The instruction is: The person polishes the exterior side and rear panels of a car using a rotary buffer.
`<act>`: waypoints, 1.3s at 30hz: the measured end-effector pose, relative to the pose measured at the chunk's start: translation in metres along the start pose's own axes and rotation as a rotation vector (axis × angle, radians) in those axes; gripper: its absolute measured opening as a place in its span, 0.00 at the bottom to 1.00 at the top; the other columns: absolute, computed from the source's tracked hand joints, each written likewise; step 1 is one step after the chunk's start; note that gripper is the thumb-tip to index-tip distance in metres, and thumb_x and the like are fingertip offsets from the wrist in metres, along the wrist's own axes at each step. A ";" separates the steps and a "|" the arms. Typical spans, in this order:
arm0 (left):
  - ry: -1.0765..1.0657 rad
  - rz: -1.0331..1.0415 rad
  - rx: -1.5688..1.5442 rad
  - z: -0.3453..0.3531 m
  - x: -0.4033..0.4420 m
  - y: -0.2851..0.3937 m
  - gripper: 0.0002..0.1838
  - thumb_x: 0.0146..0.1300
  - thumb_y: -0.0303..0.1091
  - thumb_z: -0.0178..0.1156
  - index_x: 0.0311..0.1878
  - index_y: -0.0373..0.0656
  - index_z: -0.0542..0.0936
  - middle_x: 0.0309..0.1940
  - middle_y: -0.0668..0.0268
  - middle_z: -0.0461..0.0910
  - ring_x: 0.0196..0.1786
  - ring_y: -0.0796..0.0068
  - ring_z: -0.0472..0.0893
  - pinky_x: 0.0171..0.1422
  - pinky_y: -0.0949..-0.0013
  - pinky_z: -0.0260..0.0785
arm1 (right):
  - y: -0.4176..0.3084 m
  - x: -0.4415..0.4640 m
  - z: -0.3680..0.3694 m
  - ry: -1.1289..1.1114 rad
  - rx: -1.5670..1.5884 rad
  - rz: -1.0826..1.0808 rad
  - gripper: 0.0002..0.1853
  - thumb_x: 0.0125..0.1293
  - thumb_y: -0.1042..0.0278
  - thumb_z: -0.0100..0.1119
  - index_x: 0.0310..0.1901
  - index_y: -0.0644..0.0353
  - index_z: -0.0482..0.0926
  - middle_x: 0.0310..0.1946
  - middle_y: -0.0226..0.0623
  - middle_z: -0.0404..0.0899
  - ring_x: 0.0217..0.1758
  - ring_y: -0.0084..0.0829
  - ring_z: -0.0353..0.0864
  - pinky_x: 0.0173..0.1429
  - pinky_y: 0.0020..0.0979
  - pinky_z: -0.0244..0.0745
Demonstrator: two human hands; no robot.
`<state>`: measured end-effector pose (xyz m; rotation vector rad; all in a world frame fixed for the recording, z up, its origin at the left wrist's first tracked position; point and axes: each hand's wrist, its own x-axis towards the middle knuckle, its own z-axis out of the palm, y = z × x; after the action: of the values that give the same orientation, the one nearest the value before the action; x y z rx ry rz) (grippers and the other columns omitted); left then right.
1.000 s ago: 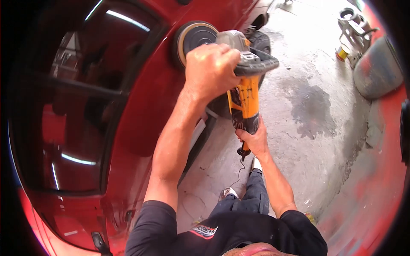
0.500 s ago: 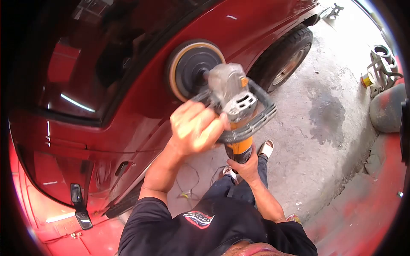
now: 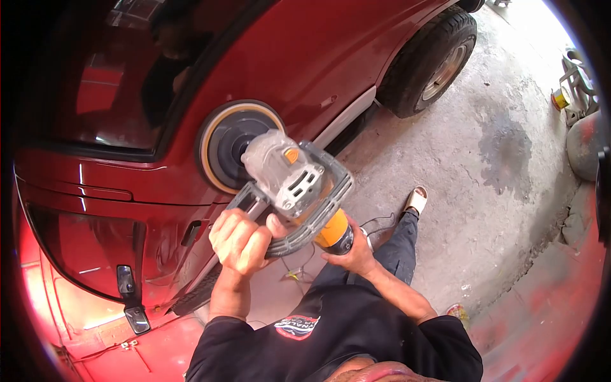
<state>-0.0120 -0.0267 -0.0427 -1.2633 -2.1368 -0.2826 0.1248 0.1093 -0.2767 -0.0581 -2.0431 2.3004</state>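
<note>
Dusty grey-and-orange polisher's up against the red panel, left hand clutching its loop handle, right hand its barrel.

A red car, a grey-and-orange polisher with a tan-rimmed dark pad, and a black shirt bearing a red-and-white logo.

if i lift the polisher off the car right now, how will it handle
The polisher would likely feel front-heavy, with its bulky head and wide round pad out front. It should feel stiff: the body and loop handle look rigid.
</note>
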 end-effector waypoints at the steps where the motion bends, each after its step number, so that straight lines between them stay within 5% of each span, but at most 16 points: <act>1: 0.010 -0.004 -0.011 0.005 0.009 0.000 0.18 0.54 0.18 0.68 0.19 0.44 0.69 0.17 0.68 0.64 0.20 0.66 0.71 0.26 0.65 0.64 | -0.003 0.004 -0.006 0.018 -0.008 -0.010 0.62 0.49 0.59 0.88 0.80 0.64 0.56 0.64 0.54 0.82 0.67 0.44 0.85 0.70 0.40 0.78; 8: 0.103 0.084 -0.099 0.061 0.094 -0.004 0.21 0.53 0.20 0.71 0.19 0.45 0.67 0.16 0.69 0.62 0.18 0.69 0.65 0.24 0.66 0.58 | -0.025 0.044 -0.074 0.158 0.043 0.022 0.59 0.46 0.64 0.88 0.78 0.68 0.59 0.64 0.54 0.82 0.68 0.42 0.83 0.72 0.39 0.76; 9: 0.108 0.098 -0.094 0.070 0.107 -0.004 0.21 0.53 0.20 0.71 0.19 0.45 0.66 0.16 0.69 0.62 0.17 0.69 0.65 0.23 0.66 0.58 | -0.029 0.053 -0.080 0.203 0.132 0.048 0.57 0.47 0.57 0.90 0.73 0.70 0.63 0.60 0.45 0.82 0.65 0.33 0.81 0.70 0.37 0.74; 12: 0.174 0.140 -0.103 0.094 0.148 -0.001 0.20 0.52 0.23 0.72 0.19 0.46 0.67 0.16 0.69 0.63 0.17 0.69 0.65 0.23 0.66 0.60 | -0.047 0.064 -0.112 0.244 0.137 0.081 0.59 0.44 0.59 0.91 0.74 0.70 0.62 0.61 0.43 0.82 0.65 0.33 0.80 0.72 0.37 0.73; 13: 0.190 0.146 -0.127 0.100 0.159 0.001 0.20 0.51 0.23 0.72 0.19 0.46 0.67 0.16 0.69 0.62 0.17 0.69 0.66 0.24 0.66 0.61 | -0.049 0.063 -0.122 0.220 0.194 0.052 0.60 0.50 0.51 0.86 0.77 0.71 0.59 0.66 0.45 0.77 0.70 0.33 0.76 0.75 0.37 0.68; 16: 0.229 0.165 -0.204 0.114 0.185 0.006 0.19 0.51 0.22 0.72 0.18 0.45 0.68 0.16 0.68 0.62 0.17 0.70 0.66 0.24 0.66 0.61 | -0.055 0.057 -0.145 0.210 0.608 -0.019 0.56 0.62 0.50 0.72 0.82 0.71 0.51 0.77 0.49 0.66 0.80 0.36 0.65 0.83 0.38 0.57; 17: 0.246 0.171 -0.229 0.117 0.192 0.009 0.19 0.51 0.22 0.72 0.18 0.44 0.69 0.16 0.68 0.62 0.17 0.70 0.66 0.23 0.66 0.61 | -0.061 0.052 -0.153 0.176 0.559 -0.062 0.54 0.66 0.46 0.60 0.83 0.73 0.47 0.81 0.50 0.59 0.84 0.38 0.57 0.86 0.39 0.49; 30: 0.185 0.208 -0.309 0.127 0.194 0.032 0.17 0.49 0.21 0.71 0.18 0.44 0.69 0.16 0.68 0.61 0.17 0.69 0.66 0.23 0.65 0.60 | -0.063 0.016 -0.159 0.292 0.562 -0.032 0.47 0.67 0.56 0.55 0.80 0.79 0.52 0.76 0.50 0.66 0.80 0.39 0.66 0.84 0.38 0.56; 39: 0.179 0.207 -0.293 0.113 0.181 0.028 0.17 0.49 0.21 0.71 0.19 0.44 0.69 0.16 0.68 0.60 0.18 0.69 0.66 0.23 0.65 0.60 | -0.058 0.011 -0.152 0.243 0.466 -0.025 0.56 0.73 0.37 0.64 0.82 0.75 0.48 0.78 0.49 0.65 0.80 0.37 0.64 0.83 0.37 0.57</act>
<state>-0.0958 0.1704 -0.0223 -1.5479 -1.8424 -0.6123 0.1257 0.2677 -0.2374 -0.2693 -1.3554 2.5403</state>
